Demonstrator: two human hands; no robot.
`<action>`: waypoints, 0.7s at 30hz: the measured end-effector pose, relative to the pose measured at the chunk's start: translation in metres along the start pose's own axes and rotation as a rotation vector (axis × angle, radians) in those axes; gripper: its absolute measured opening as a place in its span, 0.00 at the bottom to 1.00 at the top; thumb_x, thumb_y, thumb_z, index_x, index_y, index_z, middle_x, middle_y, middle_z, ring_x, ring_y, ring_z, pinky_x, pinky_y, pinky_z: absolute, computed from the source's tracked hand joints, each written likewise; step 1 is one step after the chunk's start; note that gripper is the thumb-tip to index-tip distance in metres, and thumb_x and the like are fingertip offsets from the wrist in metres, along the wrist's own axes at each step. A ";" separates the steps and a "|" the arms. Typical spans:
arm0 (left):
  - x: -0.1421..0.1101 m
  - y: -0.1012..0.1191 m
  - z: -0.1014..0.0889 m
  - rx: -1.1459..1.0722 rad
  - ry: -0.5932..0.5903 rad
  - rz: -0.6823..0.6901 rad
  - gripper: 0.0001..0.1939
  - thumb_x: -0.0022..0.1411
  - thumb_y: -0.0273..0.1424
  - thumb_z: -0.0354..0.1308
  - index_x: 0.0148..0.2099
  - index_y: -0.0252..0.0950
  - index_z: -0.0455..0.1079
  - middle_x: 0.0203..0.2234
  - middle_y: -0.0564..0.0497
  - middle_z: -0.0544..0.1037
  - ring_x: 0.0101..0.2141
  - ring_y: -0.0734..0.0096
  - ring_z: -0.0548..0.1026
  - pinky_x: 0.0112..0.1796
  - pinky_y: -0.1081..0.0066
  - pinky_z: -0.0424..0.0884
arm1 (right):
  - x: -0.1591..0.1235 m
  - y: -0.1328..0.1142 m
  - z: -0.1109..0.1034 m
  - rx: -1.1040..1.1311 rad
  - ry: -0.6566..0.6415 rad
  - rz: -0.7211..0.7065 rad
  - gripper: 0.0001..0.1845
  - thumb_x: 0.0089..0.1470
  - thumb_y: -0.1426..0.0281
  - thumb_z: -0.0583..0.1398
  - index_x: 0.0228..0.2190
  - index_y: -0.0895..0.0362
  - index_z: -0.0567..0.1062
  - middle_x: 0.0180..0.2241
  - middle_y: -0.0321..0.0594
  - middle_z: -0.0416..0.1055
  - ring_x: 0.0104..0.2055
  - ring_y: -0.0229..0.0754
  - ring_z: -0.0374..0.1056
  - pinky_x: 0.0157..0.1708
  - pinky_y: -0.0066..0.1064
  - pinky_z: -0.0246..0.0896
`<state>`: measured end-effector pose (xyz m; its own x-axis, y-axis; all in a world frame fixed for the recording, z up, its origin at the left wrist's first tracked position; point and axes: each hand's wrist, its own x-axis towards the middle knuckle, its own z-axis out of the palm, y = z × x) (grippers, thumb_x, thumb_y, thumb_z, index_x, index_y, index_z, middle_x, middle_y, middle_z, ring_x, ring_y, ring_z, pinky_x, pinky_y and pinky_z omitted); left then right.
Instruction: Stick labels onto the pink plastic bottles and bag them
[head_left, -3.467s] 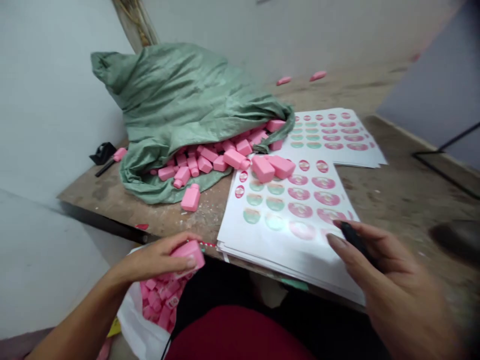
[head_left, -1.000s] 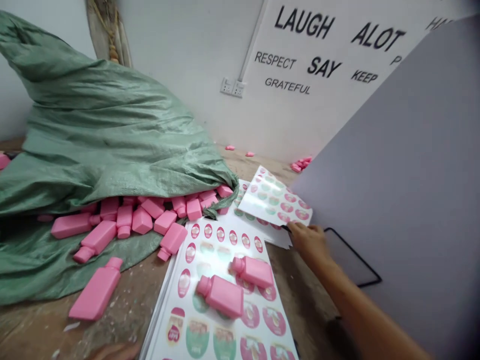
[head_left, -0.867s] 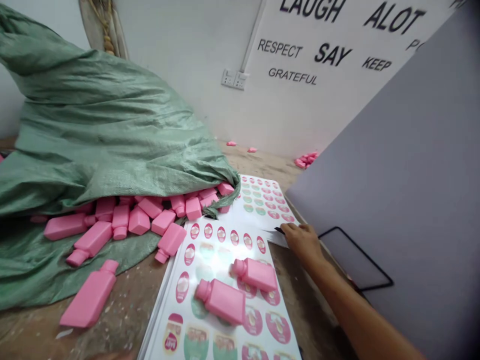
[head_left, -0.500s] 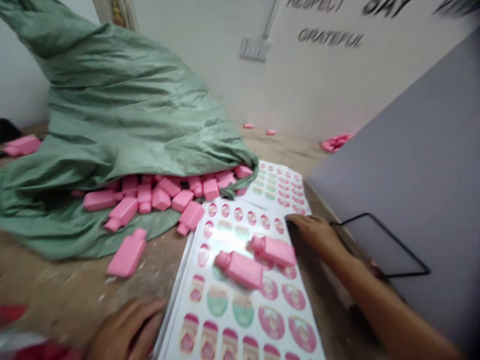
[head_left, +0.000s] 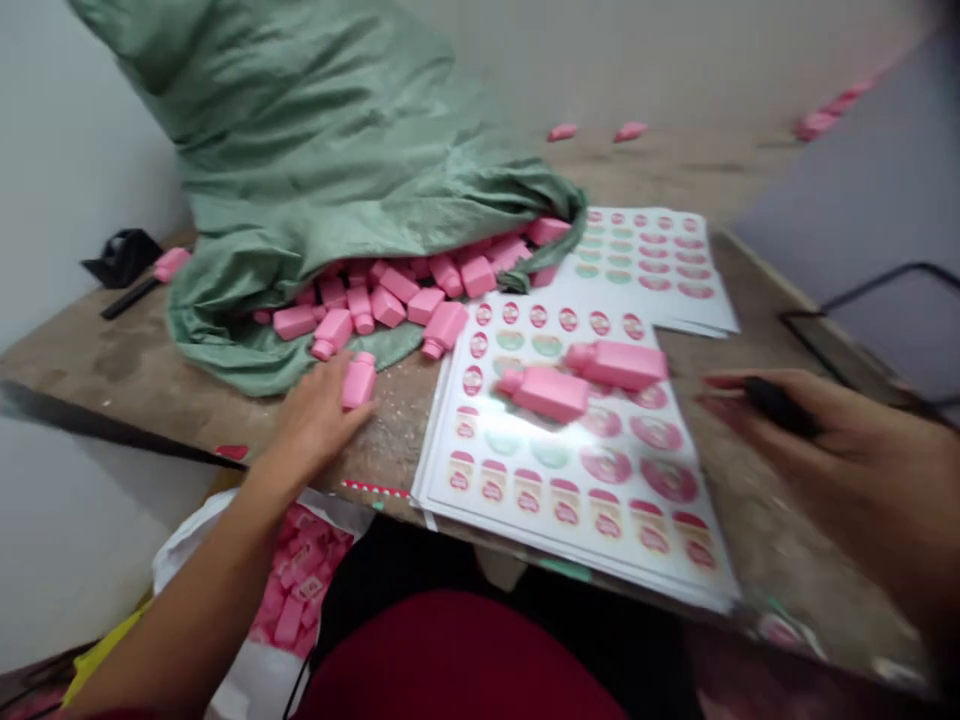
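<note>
My left hand (head_left: 319, 415) is closed around the near end of a small pink plastic bottle (head_left: 360, 380) on the table, its fingers and thumb on either side. Raised at the right, my right hand (head_left: 832, 440) grips a small black object (head_left: 780, 405), blurred, its kind unclear. Between my hands lies a stack of printed label sheets (head_left: 570, 560) with round, oval and tall pink and green labels. Two pink bottles, a nearer one (head_left: 551, 393) and a farther one (head_left: 619, 365), lie on their sides on the top sheet.
A big green sack (head_left: 337, 170) spills pink bottles (head_left: 390, 305) onto the table (head_left: 225, 380). More label sheets (head_left: 652, 270) lie behind the stack. A black tape dispenser (head_left: 121, 258) stands far left. Below the table edge, a white bag (head_left: 187, 525) holds pink bottles. A black wire frame (head_left: 877, 290) juts out at right.
My left hand has moved forward from the table's near side onto the loose pink bottle. My right hand has drawn back from the sheets' far right edge with the black object. The view has tilted down.
</note>
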<state>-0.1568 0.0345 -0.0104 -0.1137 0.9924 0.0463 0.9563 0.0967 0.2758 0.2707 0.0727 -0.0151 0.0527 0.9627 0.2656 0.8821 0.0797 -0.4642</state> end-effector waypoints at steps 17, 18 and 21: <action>-0.032 0.113 0.020 -1.870 -0.649 -0.510 0.21 0.57 0.41 0.63 0.49 0.36 0.68 0.44 0.44 0.78 0.40 0.63 0.78 0.37 0.66 0.76 | -0.091 -0.080 0.026 0.236 -0.235 -0.167 0.15 0.63 0.63 0.53 0.41 0.52 0.78 0.38 0.39 0.81 0.36 0.47 0.75 0.34 0.36 0.63; -0.033 0.120 0.022 -1.890 -0.699 -0.520 0.20 0.59 0.39 0.62 0.50 0.35 0.68 0.46 0.43 0.78 0.42 0.63 0.78 0.37 0.66 0.77 | -0.093 -0.079 0.027 0.194 -0.233 -0.198 0.14 0.63 0.64 0.54 0.42 0.52 0.79 0.38 0.39 0.81 0.35 0.47 0.75 0.34 0.37 0.62; -0.034 0.136 0.029 -1.839 -0.731 -0.461 0.20 0.59 0.32 0.63 0.53 0.36 0.66 0.52 0.42 0.75 0.45 0.60 0.78 0.38 0.65 0.77 | -0.094 -0.076 0.030 0.134 -0.200 -0.215 0.14 0.64 0.65 0.53 0.43 0.53 0.78 0.36 0.40 0.80 0.33 0.45 0.75 0.33 0.36 0.61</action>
<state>-0.0148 0.0165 -0.0021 0.3382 0.8056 -0.4864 -0.5099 0.5913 0.6248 0.1846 -0.0161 -0.0306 -0.2332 0.9507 0.2046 0.7927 0.3077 -0.5263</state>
